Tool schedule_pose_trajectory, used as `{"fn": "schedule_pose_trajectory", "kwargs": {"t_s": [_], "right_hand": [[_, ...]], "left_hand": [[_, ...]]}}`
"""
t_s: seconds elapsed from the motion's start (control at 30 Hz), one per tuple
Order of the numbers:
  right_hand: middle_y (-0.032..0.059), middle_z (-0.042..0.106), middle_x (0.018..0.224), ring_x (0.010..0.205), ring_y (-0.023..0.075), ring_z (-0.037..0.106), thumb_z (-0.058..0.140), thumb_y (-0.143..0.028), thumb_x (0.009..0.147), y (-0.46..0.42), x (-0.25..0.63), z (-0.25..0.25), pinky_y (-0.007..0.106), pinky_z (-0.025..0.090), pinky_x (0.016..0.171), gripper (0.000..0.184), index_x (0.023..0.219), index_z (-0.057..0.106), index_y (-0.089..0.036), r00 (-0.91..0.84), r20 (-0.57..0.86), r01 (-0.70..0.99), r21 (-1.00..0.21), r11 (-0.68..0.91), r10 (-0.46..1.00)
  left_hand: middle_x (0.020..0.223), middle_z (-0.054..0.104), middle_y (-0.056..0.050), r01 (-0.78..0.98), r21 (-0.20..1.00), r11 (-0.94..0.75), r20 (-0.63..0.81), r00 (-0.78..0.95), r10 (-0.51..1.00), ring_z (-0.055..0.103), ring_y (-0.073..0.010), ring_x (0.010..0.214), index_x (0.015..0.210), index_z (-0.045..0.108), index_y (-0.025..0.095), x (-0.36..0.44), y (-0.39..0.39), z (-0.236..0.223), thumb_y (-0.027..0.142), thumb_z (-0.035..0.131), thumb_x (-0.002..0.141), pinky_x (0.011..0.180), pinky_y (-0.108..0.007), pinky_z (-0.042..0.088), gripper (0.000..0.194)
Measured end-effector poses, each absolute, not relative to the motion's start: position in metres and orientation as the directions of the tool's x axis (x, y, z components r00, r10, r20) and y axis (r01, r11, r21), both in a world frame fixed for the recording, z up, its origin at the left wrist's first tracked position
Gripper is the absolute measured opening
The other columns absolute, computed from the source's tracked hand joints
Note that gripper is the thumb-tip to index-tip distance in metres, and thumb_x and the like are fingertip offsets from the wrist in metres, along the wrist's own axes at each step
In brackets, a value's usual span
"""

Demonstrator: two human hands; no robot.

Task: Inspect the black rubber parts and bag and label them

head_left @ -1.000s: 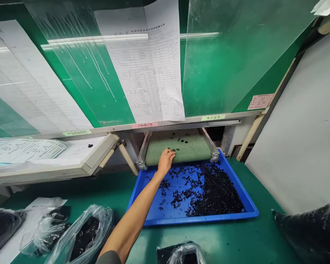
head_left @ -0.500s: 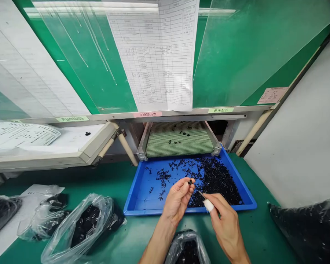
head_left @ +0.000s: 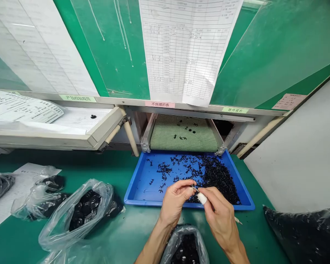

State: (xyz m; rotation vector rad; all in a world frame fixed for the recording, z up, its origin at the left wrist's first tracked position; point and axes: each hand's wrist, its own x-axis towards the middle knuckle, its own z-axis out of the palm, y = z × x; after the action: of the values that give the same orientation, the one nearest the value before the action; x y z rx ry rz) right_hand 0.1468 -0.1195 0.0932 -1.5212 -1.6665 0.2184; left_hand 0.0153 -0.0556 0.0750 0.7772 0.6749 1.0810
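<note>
Your left hand (head_left: 176, 201) is curled nearly closed over the near rim of the blue plastic tray (head_left: 129, 183), its thumb and forefinger pinching a small black part (head_left: 194, 187). The part is too small to make out its exact shape. Your right hand (head_left: 220, 216) is also closed, pinching a slim pointed tool (head_left: 238, 220) whose thin tip reaches the black part and whose pale end sticks out past the hand on the right. A white finger cot (head_left: 202, 198) covers one fingertip of that hand, and the two hands are almost touching.

Below your hands, the tray's low, smooth walls hold a dense heap of thin black parts (head_left: 217, 179) toward the right, with looser strands thinning out to the left, where bare blue floor shows. Just beyond the tray's far edge, a green mesh conveyor belt (head_left: 184, 134) between steel side rails carries a few more black pieces.

The green surface (head_left: 110, 161) has room to your left between the tray and a crinkly clear plastic bag (head_left: 82, 212) full of black parts. Another clear bag (head_left: 184, 245) sits just near your wrists, and a bulging black-filled bag (head_left: 302, 234) lies off to the right, well apart from the tray.
</note>
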Motion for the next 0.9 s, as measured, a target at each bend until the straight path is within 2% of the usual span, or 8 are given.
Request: {"fn": "schedule_pose_trajectory", "kwargs": {"t_s": [0.17,0.3,0.43,0.57,0.67,0.77,0.83,0.9], "right_hand": [[0.0068,0.064,0.095,0.084,0.017,0.062,0.036,-0.018,0.094,-0.116,0.146,0.098,0.027,0.05,0.073,0.033,0.11,0.064,-0.022,0.025,0.46,0.746,-0.599,0.29,0.887],[0.0063,0.063,0.092,0.081,0.0166,0.061,0.035,-0.016,0.093,-0.116,0.139,0.097,0.026,0.05,0.071,0.033,0.109,0.063,-0.022,0.014,0.486,0.764,-0.569,0.304,0.874],[0.0065,0.062,0.085,0.074,0.0163,0.06,0.034,-0.018,0.091,-0.112,0.125,0.092,0.026,0.048,0.066,0.032,0.106,0.062,-0.02,0.082,0.517,0.783,-0.563,0.266,0.852],[0.0012,0.06,0.068,0.057,0.0133,0.053,0.035,-0.023,0.089,-0.096,0.117,0.077,0.022,0.041,0.053,0.028,0.087,0.062,-0.019,0.209,0.337,0.692,-0.714,0.105,0.918],[-0.0008,0.058,0.058,0.051,0.0125,0.05,0.035,-0.023,0.087,-0.08,0.124,0.058,0.021,0.036,0.049,0.029,0.079,0.062,-0.018,0.244,0.171,0.635,-0.772,-0.024,0.955],[0.0,0.061,0.06,0.052,0.0128,0.051,0.036,-0.02,0.085,-0.059,0.148,0.046,0.021,0.034,0.05,0.03,0.08,0.065,-0.017,0.223,0.106,0.688,-0.721,-0.079,0.969],[0.0008,0.063,0.063,0.055,0.0133,0.053,0.036,-0.019,0.085,-0.038,0.171,0.05,0.022,0.036,0.053,0.03,0.085,0.067,-0.016,0.218,0.168,0.777,-0.626,-0.067,0.961],[0.0034,0.065,0.074,0.066,0.015,0.058,0.037,-0.018,0.086,-0.008,0.195,0.062,0.023,0.04,0.062,0.032,0.092,0.068,-0.014,0.199,0.265,0.851,-0.525,-0.032,0.943]], "left_hand": [[0.079,0.071,-0.005,-0.433,0.874,0.222,-0.099,0.289,0.952,0.062,-0.0145,0.068,0.082,0.074,0.017,0.009,-0.056,0.072,0.027,0.078,0.066,0.067,-0.025,0.05,0.019],[0.083,0.071,-0.005,-0.443,0.877,0.185,-0.064,0.274,0.959,0.062,-0.0157,0.074,0.079,0.074,0.018,0.006,-0.057,0.073,0.026,0.079,0.065,0.07,-0.026,0.051,0.017],[0.086,0.07,-0.004,-0.489,0.865,0.113,-0.007,0.214,0.977,0.062,-0.0162,0.076,0.079,0.073,0.019,0.009,-0.056,0.07,0.026,0.077,0.067,0.07,-0.026,0.051,0.014],[0.085,0.069,-0.004,-0.454,0.888,0.068,-0.017,0.117,0.993,0.062,-0.0159,0.076,0.077,0.073,0.019,0.017,-0.051,0.057,0.026,0.077,0.066,0.072,-0.026,0.051,0.014],[0.081,0.069,-0.004,-0.433,0.895,0.105,-0.045,0.145,0.988,0.062,-0.0157,0.072,0.078,0.072,0.018,0.019,-0.044,0.045,0.028,0.076,0.067,0.069,-0.027,0.051,0.015],[0.075,0.069,-0.003,-0.462,0.864,0.201,-0.145,0.153,0.978,0.061,-0.0139,0.068,0.085,0.069,0.017,0.014,-0.033,0.032,0.031,0.073,0.071,0.068,-0.026,0.05,0.02],[0.081,0.069,-0.005,-0.528,0.809,0.256,-0.202,0.159,0.966,0.061,-0.0129,0.07,0.083,0.067,0.016,0.008,-0.024,0.024,0.028,0.074,0.07,0.068,-0.024,0.049,0.019],[0.087,0.069,-0.006,-0.604,0.734,0.312,-0.252,0.185,0.95,0.06,-0.0118,0.07,0.077,0.065,0.016,0.004,-0.018,0.016,0.022,0.074,0.068,0.065,-0.023,0.048,0.015]]}}
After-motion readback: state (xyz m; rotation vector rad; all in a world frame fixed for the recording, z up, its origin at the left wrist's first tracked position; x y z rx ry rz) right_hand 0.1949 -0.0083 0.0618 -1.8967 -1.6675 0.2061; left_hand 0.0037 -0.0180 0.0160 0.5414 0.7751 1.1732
